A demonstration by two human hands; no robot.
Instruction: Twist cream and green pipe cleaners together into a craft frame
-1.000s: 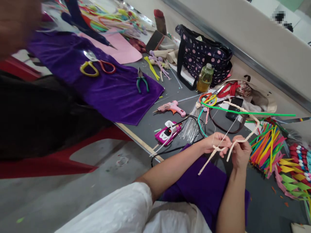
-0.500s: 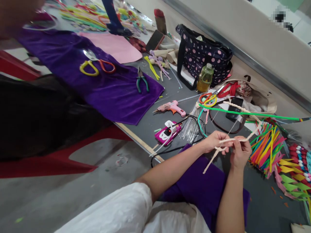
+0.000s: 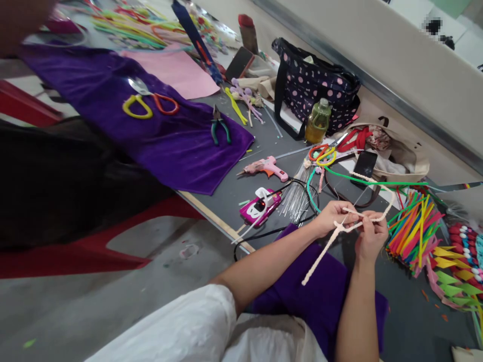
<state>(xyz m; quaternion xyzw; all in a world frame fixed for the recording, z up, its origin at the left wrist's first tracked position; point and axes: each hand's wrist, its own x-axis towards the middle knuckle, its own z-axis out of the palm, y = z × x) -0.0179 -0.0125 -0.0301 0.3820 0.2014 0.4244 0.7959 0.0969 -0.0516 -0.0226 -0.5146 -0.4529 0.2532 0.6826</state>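
Head view: left hand (image 3: 334, 217) and right hand (image 3: 372, 232) both pinch a cream chenille stem (image 3: 320, 254) above the desk (image 3: 264, 146)'s near edge; judged best twisted tightly, with grips close together.

I see that the cream pipe cleaner (image 3: 324, 250) has moved between my hands: its free tail hung steeply a second ago, lifted shorter half a second ago, and now reaches lower over the purple cloth (image 3: 317, 296). My left hand (image 3: 334, 217) and right hand (image 3: 372, 236) sit slightly higher and closer to the green pipe cleaner (image 3: 362, 180), which now bends instead of lying straight. At the far end of the worktop, the dark blue strip (image 3: 198, 42) has swung over toward the pink sheet (image 3: 177, 70).
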